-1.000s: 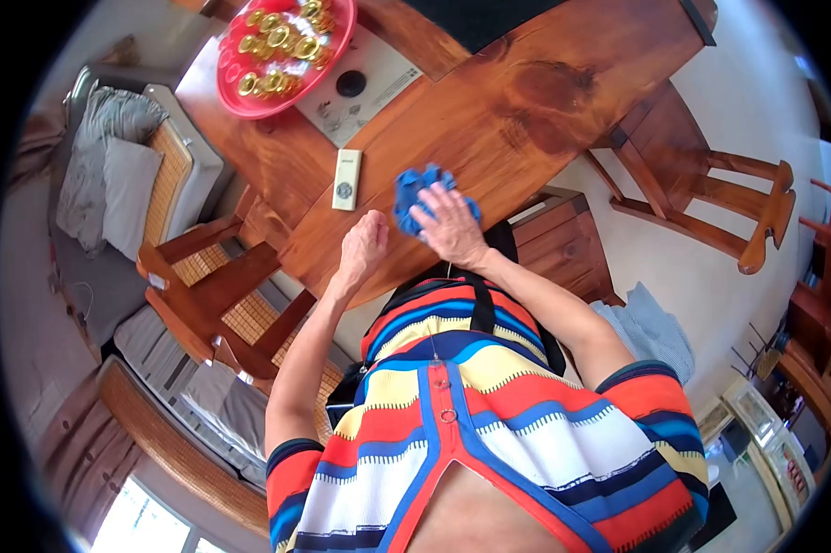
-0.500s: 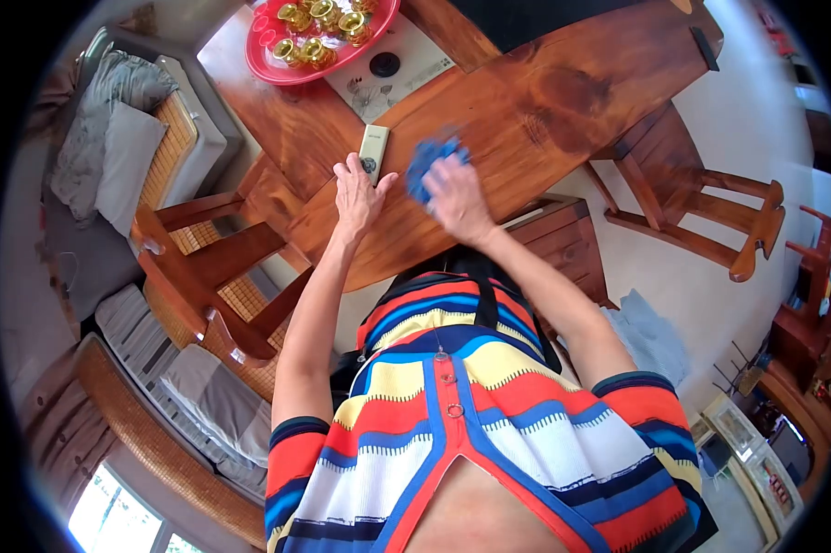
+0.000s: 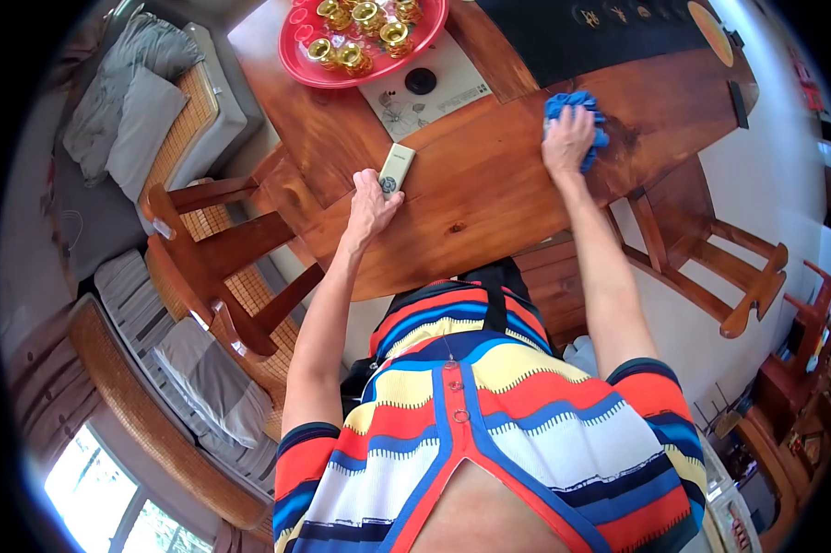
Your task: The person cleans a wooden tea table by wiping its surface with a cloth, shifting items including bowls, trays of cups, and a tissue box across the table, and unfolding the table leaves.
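Note:
My right hand (image 3: 569, 140) presses on a crumpled blue cloth (image 3: 596, 138) on the wooden table (image 3: 471, 189), toward its right part. My left hand (image 3: 371, 205) is around the lower end of a pale remote control (image 3: 398, 166), with the thumb on one side and the fingers on the other. Beyond the remote stands a red tray (image 3: 305, 66) holding several gold-coloured cups (image 3: 353, 57). A round black object (image 3: 421, 81) sits on a light printed mat (image 3: 452, 83) beside the tray.
A black mat (image 3: 563, 46) covers part of the table's far side. Wooden chairs stand at the left (image 3: 240, 249) and at the right (image 3: 692, 230). A sofa with cushions (image 3: 143, 120) is farther left.
My right hand has moved rightward across the table with the blue cloth. My left hand, spread beside the remote half a second ago, has closed around its lower end.

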A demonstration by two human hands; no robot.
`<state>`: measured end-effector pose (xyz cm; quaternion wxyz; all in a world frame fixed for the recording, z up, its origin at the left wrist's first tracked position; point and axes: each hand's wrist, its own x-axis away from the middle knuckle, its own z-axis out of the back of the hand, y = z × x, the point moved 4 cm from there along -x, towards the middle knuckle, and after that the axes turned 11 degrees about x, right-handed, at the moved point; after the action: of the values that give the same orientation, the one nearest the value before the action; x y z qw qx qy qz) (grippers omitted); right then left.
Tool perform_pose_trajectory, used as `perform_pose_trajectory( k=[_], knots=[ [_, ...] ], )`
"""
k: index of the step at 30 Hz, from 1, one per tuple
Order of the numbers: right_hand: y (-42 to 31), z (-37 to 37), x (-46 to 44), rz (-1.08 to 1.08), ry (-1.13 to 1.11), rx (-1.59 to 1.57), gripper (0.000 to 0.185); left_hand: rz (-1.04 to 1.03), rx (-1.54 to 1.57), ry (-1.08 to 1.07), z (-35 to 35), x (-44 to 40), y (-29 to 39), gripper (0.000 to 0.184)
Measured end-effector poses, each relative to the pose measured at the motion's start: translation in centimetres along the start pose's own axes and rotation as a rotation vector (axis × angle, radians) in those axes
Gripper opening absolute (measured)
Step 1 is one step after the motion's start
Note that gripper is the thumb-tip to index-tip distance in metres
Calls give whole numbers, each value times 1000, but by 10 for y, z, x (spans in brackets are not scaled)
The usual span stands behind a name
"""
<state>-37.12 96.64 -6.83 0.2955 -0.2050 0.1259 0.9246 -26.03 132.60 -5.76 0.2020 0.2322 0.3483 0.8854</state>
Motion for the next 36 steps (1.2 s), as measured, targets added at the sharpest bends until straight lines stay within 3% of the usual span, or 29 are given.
perform_pose_trajectory(
  k=[2,4,5,6,7,9,12,14,17,19,21,23,25,26,29,33,35,36],
  knots=[
    [-60,42,-9,176,-71,-300,23,40,79,12,5,-2,-5,52],
    [-120,73,13,334,72,-511,17,110,242,14,3,1,-28,51],
    [-144,80,29,460,-183,-575,25,112,247,23,10,5,-22,51],
    [-165,86,60,553,-78,-539,38,255,472,3,20,13,-14,50],
    [-179,85,83,655,-196,-639,48,396,694,-21,25,21,-11,50],
    [-192,97,101,933,-204,-666,49,329,765,63,27,32,-27,47],
    [-171,79,64,1070,-209,-707,51,317,778,44,45,51,-39,44],
    [-161,64,28,875,-122,-598,48,317,767,36,63,61,-47,44],
    [-184,32,2,387,-13,-395,40,345,734,22,84,72,-65,46],
    [-231,33,8,290,39,-257,39,283,579,83,94,78,-83,49],
    [-284,74,14,480,-506,-477,40,326,606,91,108,87,-79,51],
    [-330,102,73,704,-286,-666,41,365,638,98,113,93,-88,52],
    [-350,134,129,771,-56,-809,41,206,552,185,117,92,-107,51],
    [-352,138,136,775,-55,-811,41,206,552,190,120,94,-110,51],
    [-348,135,131,1046,-109,-852,44,204,533,197,130,101,-108,51],
    [-346,78,46,793,28,-718,42,232,506,173,140,109,-89,50],
    [-339,54,14,512,97,-527,40,251,522,172,140,111,-93,50],
    [-337,60,14,507,91,-523,40,231,513,199,138,112,-97,51]
  ],
)
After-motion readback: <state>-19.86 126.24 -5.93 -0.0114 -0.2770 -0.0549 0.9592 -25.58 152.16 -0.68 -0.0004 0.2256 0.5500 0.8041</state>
